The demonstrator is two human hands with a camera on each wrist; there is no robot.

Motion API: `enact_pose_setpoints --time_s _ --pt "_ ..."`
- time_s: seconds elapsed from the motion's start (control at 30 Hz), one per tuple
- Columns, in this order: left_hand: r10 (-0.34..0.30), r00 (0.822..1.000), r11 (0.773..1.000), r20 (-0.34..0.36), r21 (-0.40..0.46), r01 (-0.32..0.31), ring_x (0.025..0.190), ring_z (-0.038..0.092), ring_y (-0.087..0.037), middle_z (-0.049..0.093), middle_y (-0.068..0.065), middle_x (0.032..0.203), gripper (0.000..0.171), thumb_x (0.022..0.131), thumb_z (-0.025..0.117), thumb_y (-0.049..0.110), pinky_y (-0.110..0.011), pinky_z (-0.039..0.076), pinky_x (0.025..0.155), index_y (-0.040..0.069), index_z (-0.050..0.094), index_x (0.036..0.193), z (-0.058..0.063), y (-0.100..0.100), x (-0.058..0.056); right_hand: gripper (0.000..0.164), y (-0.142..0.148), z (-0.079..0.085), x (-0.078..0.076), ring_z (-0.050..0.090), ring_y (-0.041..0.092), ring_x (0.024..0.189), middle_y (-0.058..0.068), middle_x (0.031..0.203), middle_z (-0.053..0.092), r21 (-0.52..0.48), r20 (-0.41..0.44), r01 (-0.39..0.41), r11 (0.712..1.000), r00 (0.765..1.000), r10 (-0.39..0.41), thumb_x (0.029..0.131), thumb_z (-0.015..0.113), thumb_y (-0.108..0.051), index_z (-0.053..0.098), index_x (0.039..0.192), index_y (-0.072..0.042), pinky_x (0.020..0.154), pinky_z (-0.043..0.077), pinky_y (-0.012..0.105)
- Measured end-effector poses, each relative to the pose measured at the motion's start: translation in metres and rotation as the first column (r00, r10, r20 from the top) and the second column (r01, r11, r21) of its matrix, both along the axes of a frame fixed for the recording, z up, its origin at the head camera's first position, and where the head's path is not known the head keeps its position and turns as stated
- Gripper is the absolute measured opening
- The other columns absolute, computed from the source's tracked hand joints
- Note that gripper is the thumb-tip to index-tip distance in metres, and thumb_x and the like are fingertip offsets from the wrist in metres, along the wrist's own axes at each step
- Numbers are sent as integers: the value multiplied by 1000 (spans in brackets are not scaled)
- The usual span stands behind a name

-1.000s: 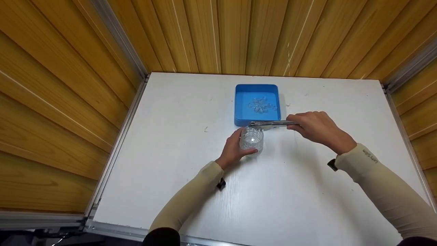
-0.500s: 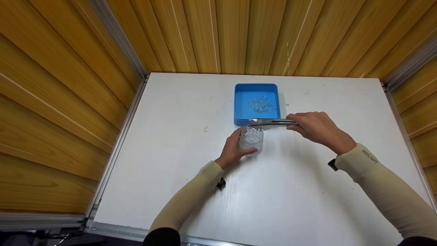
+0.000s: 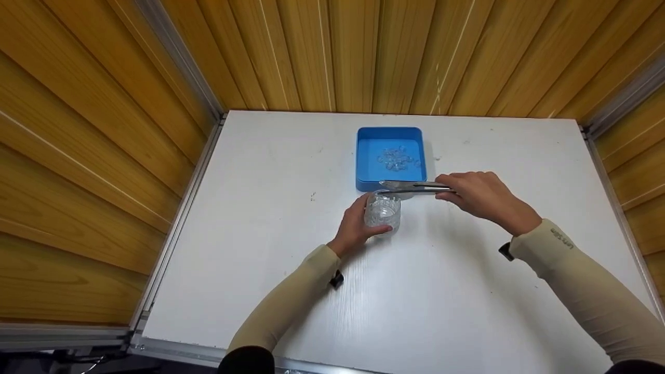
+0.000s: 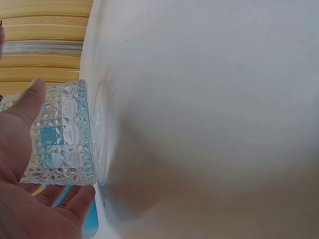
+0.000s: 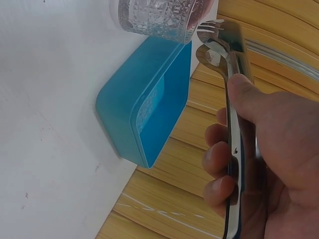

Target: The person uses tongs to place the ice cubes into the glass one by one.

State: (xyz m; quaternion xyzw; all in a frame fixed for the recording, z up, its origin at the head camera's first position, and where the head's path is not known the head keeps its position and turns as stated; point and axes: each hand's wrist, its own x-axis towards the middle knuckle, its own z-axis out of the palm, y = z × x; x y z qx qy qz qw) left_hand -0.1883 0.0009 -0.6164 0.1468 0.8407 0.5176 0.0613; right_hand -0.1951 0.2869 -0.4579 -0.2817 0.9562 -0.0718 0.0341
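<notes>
My left hand (image 3: 356,226) grips a clear cut-glass tumbler (image 3: 383,214), thumb on the near side and fingers behind it. The left wrist view shows the tumbler (image 4: 60,134) upright, its base down at the white tabletop. In my right hand (image 3: 478,196) are shiny metal tongs (image 3: 415,186), held level with their tips over the tumbler's far rim. One end of the tongs (image 5: 234,144) is forked and the other spoon-shaped, and the two stand apart. A pale, glassy spot shows on the spoon end.
Just beyond the tumbler stands a square blue tray (image 3: 366,156) with several small clear pieces (image 3: 396,160) on its floor. Wood-patterned walls (image 3: 332,57) enclose the back and sides of the white table (image 3: 260,208).
The tongs' two arms, close together a second ago, have spread apart over the tumbler. Left hand, tumbler and blue tray hold their places.
</notes>
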Motion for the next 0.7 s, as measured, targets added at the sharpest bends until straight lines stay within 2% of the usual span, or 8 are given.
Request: enact_pose_setpoints --time_s 0.2,0.43,0.7 --pt "-1 1000 1000 11 -5 1 132 52 -15 54 -2 148 98 78 92 37 -33 41 113 13 38 156 0 1 0 25 1 0 1 60 17 68 3 94 76 -9 -17 -13 1000 1000 12 97 74 -26 70 118 -13 58 50 35" --pt "2 1000 1000 19 -9 -2 132 53 -18 54 -4 148 99 77 92 37 -36 41 113 11 38 156 1 0 0 36 0 4 -1 71 25 83 11 108 77 -2 15 3 1000 1000 -3 98 72 -29 68 128 -10 69 58 44" --pt "0 1000 1000 19 -6 0 132 52 -17 53 -3 148 98 77 92 39 -36 42 113 13 39 155 0 0 -1 36 0 7 -9 71 25 79 10 105 77 -13 -9 -16 1000 1000 16 97 74 -31 69 125 -9 63 57 41"
